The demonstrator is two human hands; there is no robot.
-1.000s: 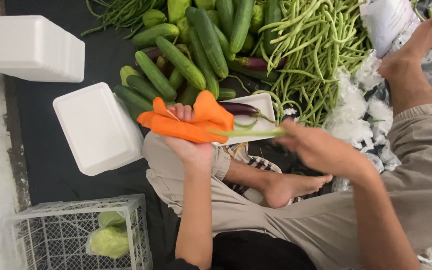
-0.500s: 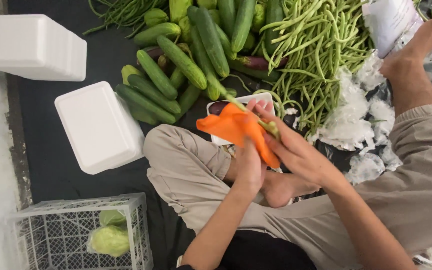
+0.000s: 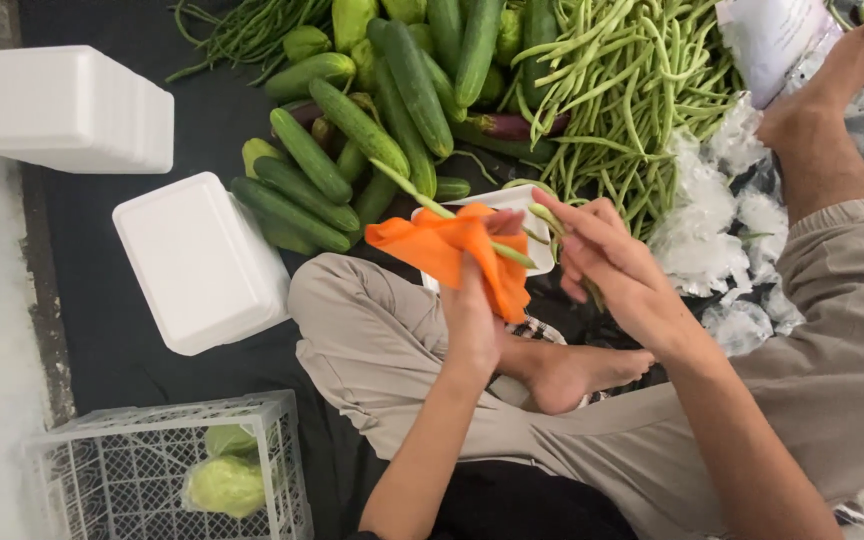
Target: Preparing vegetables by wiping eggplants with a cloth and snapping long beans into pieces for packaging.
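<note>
**Carrots in one hand, a long bean laid across them**

A bunch of orange carrots (image 3: 457,255) is held in the left hand (image 3: 474,320), the fingers closed round the bunch near its lower end, so that grip is clamped on the carrots. The bunch is held above the lap, just in front of a white foam tray (image 3: 532,205) that rests by the knee. A single long green bean (image 3: 452,215) is laid across the carrots; its long axis runs from upper left to lower right, its free end pointing toward the cucumbers (image 3: 352,150) and its near end toward the right hand (image 3: 607,265). The right hand is just to the right of the bunch, its fingers curled on what seems to be a few bean ends; whether the long bean itself is pinched cannot be told. Of the two hands, the right is nearer the bean's lower end, the left lies under its middle. A heap of green beans (image 3: 632,90) lies beyond, and closed foam boxes (image 3: 197,265) and a white crate (image 3: 167,470) are seen to the left on the dark floor mat.
</note>
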